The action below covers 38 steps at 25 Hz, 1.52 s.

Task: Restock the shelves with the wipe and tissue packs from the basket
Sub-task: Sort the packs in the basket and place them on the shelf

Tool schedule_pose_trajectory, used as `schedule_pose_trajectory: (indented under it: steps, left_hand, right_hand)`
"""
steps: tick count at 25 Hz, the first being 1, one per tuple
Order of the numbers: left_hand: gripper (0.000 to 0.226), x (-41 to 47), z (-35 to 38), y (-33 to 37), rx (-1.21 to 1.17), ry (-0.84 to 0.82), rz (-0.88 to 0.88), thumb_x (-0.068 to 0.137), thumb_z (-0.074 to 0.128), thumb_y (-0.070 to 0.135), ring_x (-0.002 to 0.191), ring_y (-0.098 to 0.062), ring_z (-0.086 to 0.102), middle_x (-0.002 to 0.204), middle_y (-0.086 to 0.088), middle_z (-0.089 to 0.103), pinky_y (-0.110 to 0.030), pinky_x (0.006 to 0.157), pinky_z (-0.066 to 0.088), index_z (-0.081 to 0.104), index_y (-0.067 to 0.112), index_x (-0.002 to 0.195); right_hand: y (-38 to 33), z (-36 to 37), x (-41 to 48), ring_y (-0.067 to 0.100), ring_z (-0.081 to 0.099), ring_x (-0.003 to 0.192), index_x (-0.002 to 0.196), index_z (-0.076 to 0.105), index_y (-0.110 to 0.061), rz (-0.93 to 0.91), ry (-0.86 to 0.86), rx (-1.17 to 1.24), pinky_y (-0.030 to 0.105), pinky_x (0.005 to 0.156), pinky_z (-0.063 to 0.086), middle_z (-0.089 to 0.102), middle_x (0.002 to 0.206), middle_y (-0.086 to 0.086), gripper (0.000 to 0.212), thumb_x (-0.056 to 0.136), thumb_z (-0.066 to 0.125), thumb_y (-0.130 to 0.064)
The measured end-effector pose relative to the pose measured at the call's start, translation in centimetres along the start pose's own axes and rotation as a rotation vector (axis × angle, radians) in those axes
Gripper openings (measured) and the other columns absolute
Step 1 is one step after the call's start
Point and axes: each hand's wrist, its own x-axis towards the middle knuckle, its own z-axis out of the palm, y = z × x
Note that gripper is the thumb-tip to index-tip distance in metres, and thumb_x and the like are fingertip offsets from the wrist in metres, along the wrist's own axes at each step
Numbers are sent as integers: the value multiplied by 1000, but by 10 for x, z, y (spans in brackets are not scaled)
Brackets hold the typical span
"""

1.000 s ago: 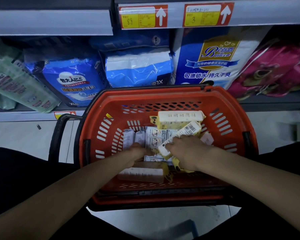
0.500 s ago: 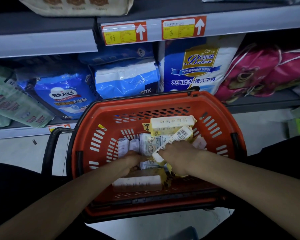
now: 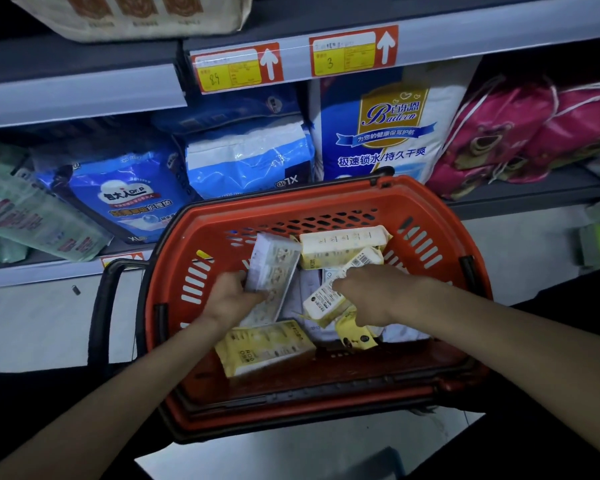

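I am at the picking step: both hands are down in the red basket (image 3: 440, 237), gathering packs to carry up to the shelves. My left hand (image 3: 231, 296) is closed around the near end of a white printed pack (image 3: 274, 268), which tilts up toward 12 o'clock, clear of the pile. My right hand (image 3: 371, 292) grips a yellow-edged pack with a barcode (image 3: 326, 301) at the basket's middle; how firmly the fingers hold it I cannot quite tell, since the hand covers them. More yellow packs lie loose at 6 o'clock (image 3: 264, 344) and 12 o'clock (image 3: 343, 242). Next, I judge, both packs must lift clear of the rim and go to a matching shelf spot; the shelf (image 3: 84, 95) ahead at 12 o'clock holds only large blue bags (image 3: 132, 195).
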Motion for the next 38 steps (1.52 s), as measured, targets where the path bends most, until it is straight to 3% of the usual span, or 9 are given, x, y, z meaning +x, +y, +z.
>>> schedule_pose_trajectory:
  steps: [4, 8, 11, 15, 19, 23, 30, 35, 38]
  left_hand:
    - [19, -34, -45, 33, -294, -130, 32, 91, 77, 13, 81, -24, 78, 98, -12, 80, -28, 63, 59, 78, 7, 109]
    - [33, -67, -69, 67, -685, -365, 38, 99, 62, 20, 115, -33, 71, 123, -16, 75, -46, 100, 54, 70, 3, 127]
    - [40, -82, -81, 94, -1093, -497, 39, 103, 48, 23, 119, -31, 70, 132, -14, 71, -46, 94, 60, 63, 6, 136]
    - [42, -90, -83, 116, -1385, -527, 57, 102, 43, 26, 101, -26, 74, 121, -11, 73, -38, 82, 62, 62, 8, 134]
    - [47, -97, -77, 128, -1411, -515, 81, 101, 41, 29, 106, -27, 71, 125, -11, 71, -41, 83, 60, 59, 10, 141]
    - [49, -101, -73, 137, -1402, -489, 150, 102, 39, 28, 127, -31, 64, 139, -13, 66, -49, 100, 52, 56, 12, 145]
    - [48, -101, -82, 144, -1330, -441, 263, 96, 49, 21, 131, -38, 60, 140, -18, 65, -57, 111, 45, 57, 9, 141]
    - [43, -99, -90, 142, -1231, -339, 348, 90, 64, 23, 120, -34, 66, 133, -15, 69, -54, 109, 47, 61, 13, 132]
    - [33, -99, -98, 144, -1228, -282, 363, 95, 65, 37, 113, -28, 68, 121, -11, 73, -47, 99, 50, 66, 18, 123]
  right_hand:
    - [10, -14, -7, 27, 62, 115, 144, 46, -19, 7, 139, 279, 42, 92, 55, 61, 131, 8, 73, 84, 82, -41]
    - [6, -28, -27, 12, 55, 127, 159, 27, -31, -92, 69, 843, 38, 104, 51, 45, 152, -11, 108, 73, 86, -61]
    - [-12, -37, -53, 5, 65, 118, 157, 18, -54, -289, 130, 1160, 39, 100, 57, 50, 148, -18, 119, 67, 96, -46]
    - [-42, -45, -83, 5, 65, 120, 153, 28, -54, -373, 552, 1275, 42, 98, 58, 59, 139, -25, 104, 76, 93, -30]
    - [-59, -50, -87, 8, 64, 122, 151, 40, -46, -378, 834, 1319, 39, 93, 58, 61, 139, -22, 84, 81, 85, -39]
    - [-61, -54, -81, 6, 70, 113, 138, 55, -40, -292, 948, 1485, 40, 91, 60, 71, 126, -18, 56, 89, 79, -30]
    - [-54, -67, -86, 7, 71, 110, 135, 59, -35, -338, 917, 1636, 25, 84, 61, 74, 120, -14, 51, 93, 73, -9]
    - [-37, -77, -85, 27, 74, 111, 126, 70, -26, -350, 835, 1865, 48, 92, 59, 77, 120, 5, 49, 78, 79, -17]
    - [-28, -88, -86, 29, 72, 117, 129, 69, -14, -418, 794, 2089, 46, 96, 61, 75, 126, 10, 47, 82, 72, -17]
